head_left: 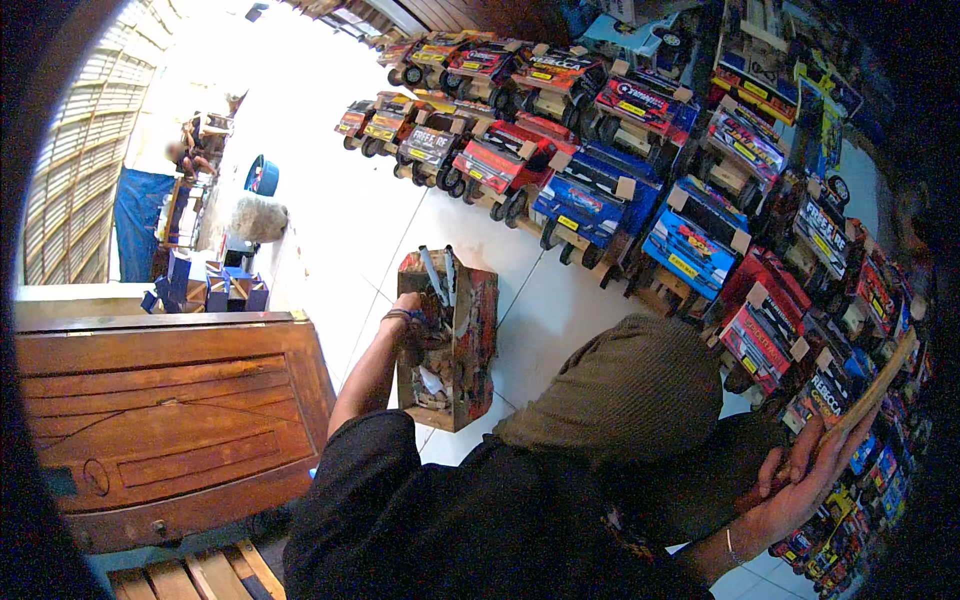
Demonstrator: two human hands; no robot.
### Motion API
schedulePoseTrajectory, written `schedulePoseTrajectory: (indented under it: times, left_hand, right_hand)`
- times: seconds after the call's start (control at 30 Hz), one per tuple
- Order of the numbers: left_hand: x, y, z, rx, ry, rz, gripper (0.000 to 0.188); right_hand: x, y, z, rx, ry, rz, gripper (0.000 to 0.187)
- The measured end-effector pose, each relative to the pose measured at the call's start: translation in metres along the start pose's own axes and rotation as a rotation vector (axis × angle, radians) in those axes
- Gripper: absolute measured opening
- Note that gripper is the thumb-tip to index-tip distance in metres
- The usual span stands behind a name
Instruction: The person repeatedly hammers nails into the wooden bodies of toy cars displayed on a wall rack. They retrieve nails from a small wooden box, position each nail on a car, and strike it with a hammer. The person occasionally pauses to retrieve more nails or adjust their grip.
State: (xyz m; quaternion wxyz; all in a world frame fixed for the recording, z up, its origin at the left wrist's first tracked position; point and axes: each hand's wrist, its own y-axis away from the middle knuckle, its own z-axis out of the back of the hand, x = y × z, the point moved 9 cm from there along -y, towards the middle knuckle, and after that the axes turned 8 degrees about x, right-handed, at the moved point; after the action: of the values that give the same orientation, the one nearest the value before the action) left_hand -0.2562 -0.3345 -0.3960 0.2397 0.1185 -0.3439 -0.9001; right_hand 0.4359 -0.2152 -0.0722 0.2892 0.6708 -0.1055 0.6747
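My left hand [408, 308] reaches over the left side of a worn wooden box [478, 345] on the floor; its fingers are mostly hidden inside. Pale rod-like pieces [432, 275] stick up at the far end of that box, and a white crumpled item [432, 385] lies in its near end. At the far right, my right hand [805, 490] has its fingers against a thin wooden strip [878, 378], holding it up at a slant. Between my arms bulges a rounded olive ribbed cloth [630, 390].
Rows of colourful toy trucks [585, 205] with black wheels curve from the back around the right side. A brown wooden panel [200, 400] lies at the left, with wooden slats [200, 578] below it. Farther back are a blue tub [262, 176] and a person [200, 145].
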Motion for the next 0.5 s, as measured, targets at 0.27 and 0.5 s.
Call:
schedulePoseTrajectory:
  times: [0.27,0.5]
  left_hand:
    - [0.028,-0.007,-0.011,-0.012,0.762,-0.206,0.021]
    - [0.011,0.005,-0.001,-0.045,0.192,-0.128,0.026]
  right_hand:
    - [-0.007,-0.006,-0.001,0.042,-0.033,-0.01,0.06]
    - [-0.01,-0.009,0.002,0.069,-0.017,-0.006,0.062]
